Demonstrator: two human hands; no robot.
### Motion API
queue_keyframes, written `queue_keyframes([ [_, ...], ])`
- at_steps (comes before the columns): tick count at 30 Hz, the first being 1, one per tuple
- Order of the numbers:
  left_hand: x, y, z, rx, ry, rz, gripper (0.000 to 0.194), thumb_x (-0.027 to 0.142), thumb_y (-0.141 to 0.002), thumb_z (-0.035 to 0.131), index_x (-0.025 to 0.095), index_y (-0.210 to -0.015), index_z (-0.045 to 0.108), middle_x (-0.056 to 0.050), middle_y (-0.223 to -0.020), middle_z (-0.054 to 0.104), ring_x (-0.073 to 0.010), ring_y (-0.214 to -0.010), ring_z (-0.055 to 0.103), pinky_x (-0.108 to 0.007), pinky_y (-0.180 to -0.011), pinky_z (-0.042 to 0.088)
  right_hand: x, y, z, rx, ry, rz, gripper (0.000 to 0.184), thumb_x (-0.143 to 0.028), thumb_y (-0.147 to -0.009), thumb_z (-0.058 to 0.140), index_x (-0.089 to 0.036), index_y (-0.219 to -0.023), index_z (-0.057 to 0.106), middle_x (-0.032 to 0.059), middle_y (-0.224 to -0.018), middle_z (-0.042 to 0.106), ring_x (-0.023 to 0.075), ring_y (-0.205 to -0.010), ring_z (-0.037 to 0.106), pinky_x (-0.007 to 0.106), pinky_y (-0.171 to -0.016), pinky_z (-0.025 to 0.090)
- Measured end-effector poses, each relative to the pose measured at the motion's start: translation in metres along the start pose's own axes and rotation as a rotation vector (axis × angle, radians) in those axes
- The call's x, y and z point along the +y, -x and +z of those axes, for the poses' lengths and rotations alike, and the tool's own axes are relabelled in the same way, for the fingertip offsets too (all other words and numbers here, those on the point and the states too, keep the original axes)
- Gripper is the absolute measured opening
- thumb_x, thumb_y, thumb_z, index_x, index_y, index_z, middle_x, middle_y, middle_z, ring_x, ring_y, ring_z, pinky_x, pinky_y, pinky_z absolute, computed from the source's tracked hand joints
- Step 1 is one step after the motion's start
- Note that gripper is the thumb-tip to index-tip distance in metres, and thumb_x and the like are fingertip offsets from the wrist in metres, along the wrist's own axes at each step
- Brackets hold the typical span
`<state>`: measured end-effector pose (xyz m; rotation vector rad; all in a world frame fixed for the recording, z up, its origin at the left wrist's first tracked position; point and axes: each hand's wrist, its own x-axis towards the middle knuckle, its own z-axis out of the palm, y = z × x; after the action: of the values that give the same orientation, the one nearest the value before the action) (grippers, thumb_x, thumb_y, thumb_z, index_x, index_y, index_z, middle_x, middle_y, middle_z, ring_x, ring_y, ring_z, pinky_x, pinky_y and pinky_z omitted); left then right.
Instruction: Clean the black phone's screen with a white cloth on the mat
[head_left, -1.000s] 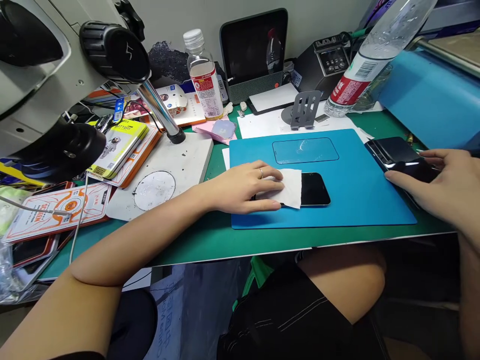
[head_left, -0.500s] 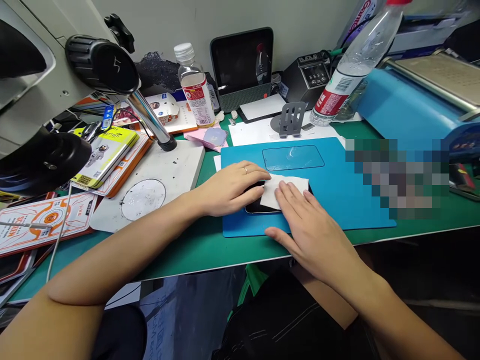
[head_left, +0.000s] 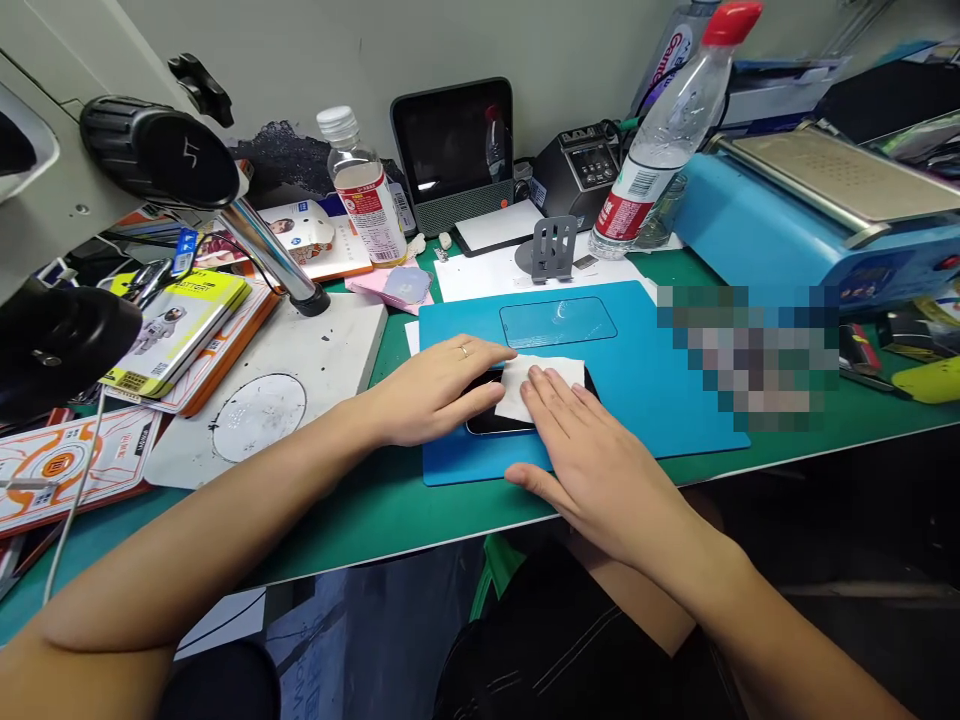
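Observation:
A black phone [head_left: 501, 421] lies flat on a blue mat [head_left: 660, 410], partly hidden by my hands. My left hand [head_left: 439, 390] is closed round its left end, thumb along the near edge and fingers at the far edge. A white wipe [head_left: 512, 392] covers the middle of the phone. On the wipe my right hand [head_left: 592, 460] lies flat, fingers stretched out and pressing down, with the thumb apart over the mat. Beyond the phone, a clear screen protector with a black border [head_left: 559, 322] rests on the mat.
On the left, a microscope stand [head_left: 300, 260] rises from its pale base [head_left: 345, 340], beside stacked boxes [head_left: 172, 320]. Along the back are a drink bottle [head_left: 367, 200], a dark display [head_left: 454, 145] and a red-capped water bottle [head_left: 652, 160]. A blue machine [head_left: 780, 240] stands right.
The camera view has turned slightly right, so everything sits farther left in the picture. My right hand and the wipe have slid a little left over the phone; my left hand keeps its hold.

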<state>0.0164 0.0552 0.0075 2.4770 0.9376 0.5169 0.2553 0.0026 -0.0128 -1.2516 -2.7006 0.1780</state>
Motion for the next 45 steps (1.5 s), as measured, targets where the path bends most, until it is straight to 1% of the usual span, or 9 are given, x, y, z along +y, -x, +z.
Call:
queue_keyframes([
  [3,-0.001,0.001,0.001,0.055,0.015,-0.057,0.051,0.044,-0.109,0.033,0.014,-0.147,0.047,-0.016,-0.147,0.060,-0.0286,-0.131,0.056,-0.047,-0.112,0.044,-0.009,-0.015,0.002,-0.014,-0.009,0.054,0.101,-0.074,-0.097,0.036,0.008,-0.156,0.034,0.0312,-0.165,0.028,0.0409,-0.156,0.027,0.059,-0.125,0.029],
  [7,-0.003,0.003,0.001,0.105,0.052,-0.115,0.052,0.046,-0.110,0.030,0.015,-0.148,0.047,-0.015,-0.149,0.059,-0.0271,-0.134,0.054,-0.046,-0.115,0.043,-0.030,-0.028,0.006,-0.040,-0.082,-0.015,0.106,-0.077,-0.094,0.041,0.006,-0.159,0.029,0.0288,-0.167,0.023,0.0388,-0.157,0.022,0.056,-0.127,0.027],
  [13,-0.003,0.002,0.001,0.100,0.071,-0.126,0.049,0.045,-0.110,0.030,0.019,-0.145,0.050,-0.012,-0.144,0.063,-0.0274,-0.132,0.056,-0.046,-0.114,0.044,-0.024,0.000,0.000,-0.042,-0.073,-0.143,0.094,-0.072,-0.097,0.038,0.001,-0.156,0.039,0.0238,-0.166,0.030,0.0353,-0.155,0.030,0.053,-0.125,0.033],
  [15,-0.003,0.002,0.001,0.099,0.076,-0.124,0.048,0.046,-0.110,0.029,0.020,-0.145,0.050,-0.012,-0.144,0.063,-0.0274,-0.132,0.056,-0.046,-0.114,0.044,-0.022,-0.001,-0.001,-0.057,-0.074,-0.124,0.092,-0.072,-0.098,0.036,0.000,-0.156,0.040,0.0231,-0.166,0.032,0.0351,-0.155,0.030,0.053,-0.125,0.033],
  [21,-0.004,0.002,0.002,0.108,0.076,-0.141,0.052,0.048,-0.110,0.027,0.017,-0.143,0.051,-0.013,-0.143,0.063,-0.0264,-0.129,0.057,-0.044,-0.112,0.045,-0.038,-0.034,0.009,-0.039,-0.134,-0.022,0.103,-0.076,-0.094,0.042,0.002,-0.160,0.029,0.0260,-0.168,0.026,0.0366,-0.158,0.022,0.053,-0.129,0.024],
  [29,-0.002,0.001,0.002,0.109,0.079,-0.154,0.051,0.048,-0.110,0.026,0.019,-0.141,0.053,-0.012,-0.142,0.064,-0.0268,-0.129,0.057,-0.045,-0.112,0.044,-0.038,0.005,0.004,-0.039,-0.120,-0.108,0.092,-0.072,-0.097,0.039,-0.002,-0.156,0.041,0.0214,-0.167,0.031,0.0340,-0.156,0.028,0.052,-0.126,0.032],
  [37,-0.004,0.003,0.003,0.121,0.083,-0.111,0.050,0.046,-0.110,0.025,0.018,-0.140,0.054,-0.012,-0.141,0.064,-0.0261,-0.129,0.058,-0.045,-0.112,0.045,-0.041,-0.034,0.004,-0.072,-0.163,-0.047,0.093,-0.071,-0.097,0.041,-0.002,-0.159,0.034,0.0209,-0.168,0.029,0.0333,-0.158,0.024,0.053,-0.128,0.026],
  [41,-0.004,0.002,0.002,0.132,0.084,-0.110,0.048,0.044,-0.110,0.027,0.017,-0.138,0.056,-0.012,-0.140,0.065,-0.0256,-0.128,0.059,-0.044,-0.112,0.045,-0.037,-0.011,0.003,-0.041,-0.088,-0.118,0.093,-0.071,-0.097,0.042,0.000,-0.157,0.038,0.0223,-0.166,0.031,0.0352,-0.156,0.030,0.053,-0.126,0.032],
  [45,-0.003,0.000,0.001,0.141,0.077,-0.127,0.048,0.044,-0.110,0.027,0.018,-0.136,0.057,-0.011,-0.139,0.066,-0.0258,-0.126,0.060,-0.044,-0.112,0.045,-0.001,0.017,-0.003,0.008,0.010,-0.139,0.084,-0.067,-0.100,0.038,-0.001,-0.153,0.046,0.0234,-0.161,0.041,0.0374,-0.150,0.042,0.061,-0.119,0.040],
])
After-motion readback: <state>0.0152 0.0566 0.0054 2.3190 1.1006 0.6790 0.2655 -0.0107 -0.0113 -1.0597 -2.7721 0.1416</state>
